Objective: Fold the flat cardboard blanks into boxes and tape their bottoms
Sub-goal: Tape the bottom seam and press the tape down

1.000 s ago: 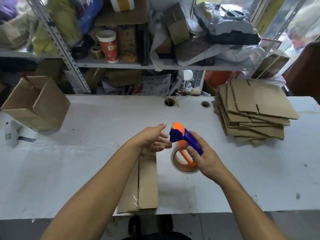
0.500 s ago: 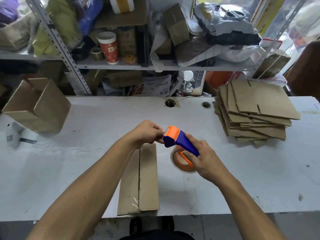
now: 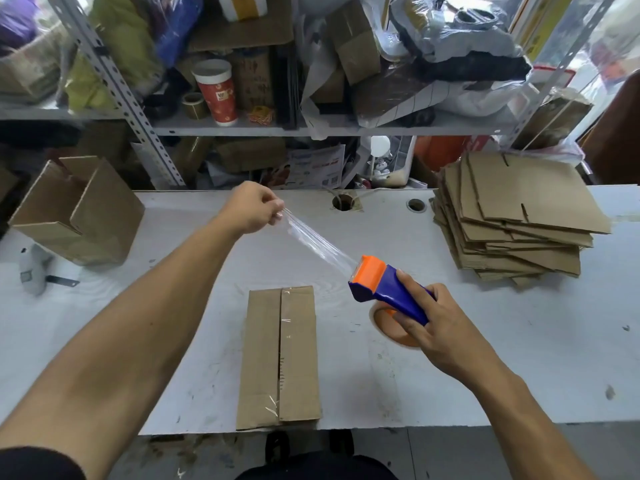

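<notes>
A folded cardboard box [image 3: 281,356] lies bottom-up at the table's near edge, a strip of clear tape along its centre seam. To its right, my right hand [image 3: 438,327] grips the blue and orange tape dispenser [image 3: 388,289] above the table. My left hand [image 3: 251,207] is raised over the far middle of the table and pinches the free end of the clear tape [image 3: 317,242], which stretches taut from the dispenser's orange head. A stack of flat cardboard blanks [image 3: 512,216] sits at the far right.
An assembled open box [image 3: 79,211] stands at the far left of the white table [image 3: 502,358], with a small grey tool [image 3: 33,268] in front of it. Two cable holes [image 3: 343,202] lie along the back edge. Cluttered metal shelves [image 3: 221,126] rise behind the table.
My left hand took the tape end at the dispenser and pulled it up and to the far left, drawing out a long strip. My right hand shifted the dispenser slightly right.
</notes>
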